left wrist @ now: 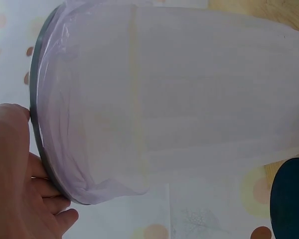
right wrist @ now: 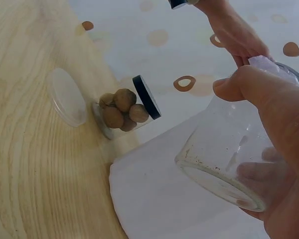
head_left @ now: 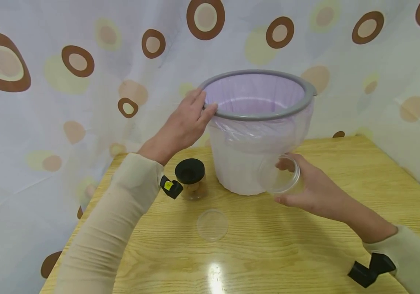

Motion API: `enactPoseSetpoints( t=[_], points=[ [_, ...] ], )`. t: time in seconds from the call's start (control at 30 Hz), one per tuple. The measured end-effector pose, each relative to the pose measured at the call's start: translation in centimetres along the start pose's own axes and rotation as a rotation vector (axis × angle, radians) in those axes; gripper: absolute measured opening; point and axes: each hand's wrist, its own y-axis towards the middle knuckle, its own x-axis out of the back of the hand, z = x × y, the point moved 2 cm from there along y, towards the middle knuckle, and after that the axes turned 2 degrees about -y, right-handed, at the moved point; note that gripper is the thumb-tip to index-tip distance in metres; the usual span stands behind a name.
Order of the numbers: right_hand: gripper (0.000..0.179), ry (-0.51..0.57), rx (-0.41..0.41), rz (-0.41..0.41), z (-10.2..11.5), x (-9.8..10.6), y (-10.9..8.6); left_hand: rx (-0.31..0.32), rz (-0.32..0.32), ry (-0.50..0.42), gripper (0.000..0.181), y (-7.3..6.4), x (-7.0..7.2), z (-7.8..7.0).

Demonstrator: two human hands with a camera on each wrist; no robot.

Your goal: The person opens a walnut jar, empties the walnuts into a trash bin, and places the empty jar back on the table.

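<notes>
A white trash bin [head_left: 239, 163] with a grey rim and a purple liner [head_left: 254, 87] stands upright on the table. My left hand [head_left: 186, 120] grips the left side of that rim; fingers show against it in the left wrist view. My right hand [head_left: 318, 190] holds a clear jar [head_left: 278, 173] by its side, in front of the bin and below the rim. Small specks cling near one end of the jar [right wrist: 214, 172]. Left of the bin stands another clear jar with a black lid [head_left: 190, 170], and round brown walnut-like pieces [right wrist: 120, 110] are inside it.
A clear round lid [head_left: 212, 225] lies flat on the wooden table [head_left: 269, 253], nearer me than the black-lidded jar. A patterned cloth [head_left: 85, 143] hangs behind the table and along its sides.
</notes>
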Motion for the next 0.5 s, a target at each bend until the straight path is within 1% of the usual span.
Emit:
enactPoseSetpoints(
  t=[0.1, 0.3, 0.5],
  points=[
    [0.087, 0.025, -0.005, 0.011, -0.5, -0.8, -0.1, -0.011, 0.019, 0.020, 0.073, 0.3, 0.1, -0.2],
    [0.084, 0.046, -0.019, 0.015, -1.3, -2.3, -0.3, -0.065, 0.051, 0.095, 0.070, 0.9, 0.1, -0.7],
    [0.084, 0.080, -0.035, 0.041, -1.9, -3.9, -0.6, -0.078, 0.062, 0.122, 0.068, 1.1, 0.1, -0.6]
  ],
)
